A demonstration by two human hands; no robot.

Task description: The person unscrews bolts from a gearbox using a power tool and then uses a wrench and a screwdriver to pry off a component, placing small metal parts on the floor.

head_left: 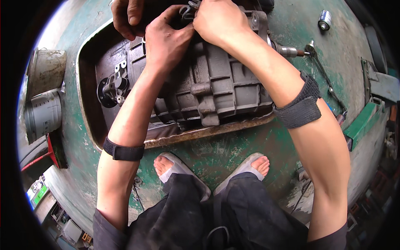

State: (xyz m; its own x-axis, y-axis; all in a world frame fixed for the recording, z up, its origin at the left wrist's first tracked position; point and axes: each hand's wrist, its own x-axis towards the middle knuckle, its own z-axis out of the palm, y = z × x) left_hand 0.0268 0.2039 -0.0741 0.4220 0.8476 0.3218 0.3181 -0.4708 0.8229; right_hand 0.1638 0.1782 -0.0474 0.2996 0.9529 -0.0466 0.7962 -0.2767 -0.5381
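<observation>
A grey ribbed cast-metal gearbox [213,85] lies on its side in a shallow metal tray [196,135]. My left hand [166,43] reaches over its far side, index finger and thumb curled in toward a small curved metal piece [187,11]. Right beside it, my right hand [218,21] is closed at the same piece; its fingertips are hidden behind the hand, so what it grips is unclear. At the far left, another person's hand [126,16] hangs over the tray. The gearbox's splined shaft [291,51] sticks out to the right.
A ratchet with a long extension [323,73] lies right of the shaft. Further back stands a small can [324,20]. Buckets [43,112] are at the left, and a green metal bar [363,125] at the right. My feet [166,164] stand just before the tray.
</observation>
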